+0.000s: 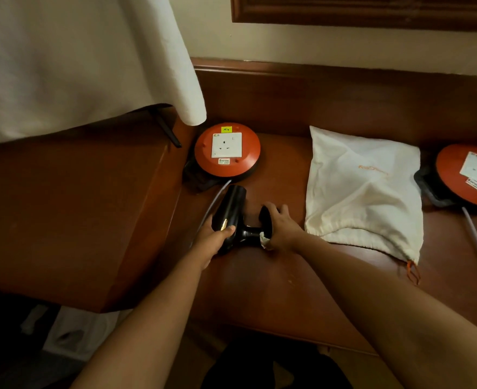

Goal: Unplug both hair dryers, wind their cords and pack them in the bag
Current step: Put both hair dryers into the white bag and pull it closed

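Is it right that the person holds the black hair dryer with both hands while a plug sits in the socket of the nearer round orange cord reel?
Not quite. The head view shows the white socket of the round orange cord reel empty, no plug in it. The rest holds: left hand and right hand both hold the black hair dryer.

Round orange plastic socket reel (227, 150), beyond the left hand (213, 238): a yellow sticker (226, 129) at its far edge reads "M4"; a small white label (223, 161) under the white socket plate reads "5 METERS", with finer print below too small to read. White cloth drawstring bag (363, 192), right of the right hand (281, 229): faint orange script, illegible.
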A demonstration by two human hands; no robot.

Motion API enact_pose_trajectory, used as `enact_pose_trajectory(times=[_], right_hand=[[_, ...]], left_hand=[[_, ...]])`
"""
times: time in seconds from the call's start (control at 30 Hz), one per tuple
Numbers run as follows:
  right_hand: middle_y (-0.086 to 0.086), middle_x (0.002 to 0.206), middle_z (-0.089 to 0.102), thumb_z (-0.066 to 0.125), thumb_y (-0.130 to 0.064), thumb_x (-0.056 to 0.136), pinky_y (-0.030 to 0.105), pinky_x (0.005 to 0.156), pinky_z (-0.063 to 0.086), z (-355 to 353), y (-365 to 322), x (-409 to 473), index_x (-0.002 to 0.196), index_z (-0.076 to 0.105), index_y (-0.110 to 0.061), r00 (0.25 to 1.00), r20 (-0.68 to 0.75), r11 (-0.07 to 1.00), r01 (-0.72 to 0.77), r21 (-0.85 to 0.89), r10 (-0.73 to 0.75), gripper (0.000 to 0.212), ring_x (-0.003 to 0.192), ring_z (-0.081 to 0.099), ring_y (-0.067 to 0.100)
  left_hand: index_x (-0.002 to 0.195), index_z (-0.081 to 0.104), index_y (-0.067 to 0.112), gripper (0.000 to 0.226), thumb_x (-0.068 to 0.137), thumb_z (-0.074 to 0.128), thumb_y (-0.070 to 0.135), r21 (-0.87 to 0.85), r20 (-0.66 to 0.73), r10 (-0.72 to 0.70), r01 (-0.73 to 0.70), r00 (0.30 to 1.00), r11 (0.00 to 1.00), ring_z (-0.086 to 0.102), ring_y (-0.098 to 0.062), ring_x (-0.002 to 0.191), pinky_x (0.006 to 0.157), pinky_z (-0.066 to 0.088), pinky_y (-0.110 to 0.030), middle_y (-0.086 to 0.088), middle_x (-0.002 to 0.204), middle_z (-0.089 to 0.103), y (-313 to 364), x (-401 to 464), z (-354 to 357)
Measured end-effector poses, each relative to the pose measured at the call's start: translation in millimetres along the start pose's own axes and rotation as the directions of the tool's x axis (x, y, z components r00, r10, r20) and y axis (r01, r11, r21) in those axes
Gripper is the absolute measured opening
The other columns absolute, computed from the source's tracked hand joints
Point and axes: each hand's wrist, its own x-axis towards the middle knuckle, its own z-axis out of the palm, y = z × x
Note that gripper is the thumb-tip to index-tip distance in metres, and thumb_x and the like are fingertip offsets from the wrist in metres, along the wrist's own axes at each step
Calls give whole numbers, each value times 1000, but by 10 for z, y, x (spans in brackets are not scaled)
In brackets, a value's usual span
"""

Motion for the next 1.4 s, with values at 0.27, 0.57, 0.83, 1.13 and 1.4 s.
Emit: enact_pose_trajectory(times=[0.27,0.57,0.83,1.13,1.4], right_hand=[[13,143,15,78,-24,72,40,93,51,-3,19,-41,150,-3,-35,998,34,996,-54,70,52,112,116,49,40],[16,142,16,79,-16,70,39,98,47,-25,-30,-74,148,9,-18,999,22,998,-48,49,47,105,120,45,41],[11,141,32,74,-24,74,55,104,37,-1,-48,-160,149,8,-28,999,-13,999,-35,30,35,100,127,41,35],[6,135,31,65,-41,84,46,98,45,-242,44,-509,150,2,-36,979,-172,990,124,72,-110,92,108,54,29],[8,148,20,71,-26,80,43,110,28,-865,81,-945,151,7,-28,920,-307,970,233,-73,-245,96,127,40,32]], left_hand=[[148,29,30,77,84,71,33,-33,-17,10,-11,1000,999,47,-28,128,101,44,-50,-4,146,44,32,-39,15],[148,30,31,78,83,72,31,-59,11,9,-8,1000,998,48,-28,127,102,42,-52,-4,145,45,46,-75,0],[147,34,31,76,82,74,30,-61,-9,54,-55,998,997,49,-26,126,103,42,-49,-3,143,48,70,-182,-7],[135,48,35,58,85,71,20,-89,32,197,-193,980,977,59,-13,99,87,49,-36,5,117,62,496,-498,18],[133,53,25,55,83,71,10,-97,59,365,-359,929,928,61,-15,99,81,49,-27,1,110,63,1193,-882,121]])
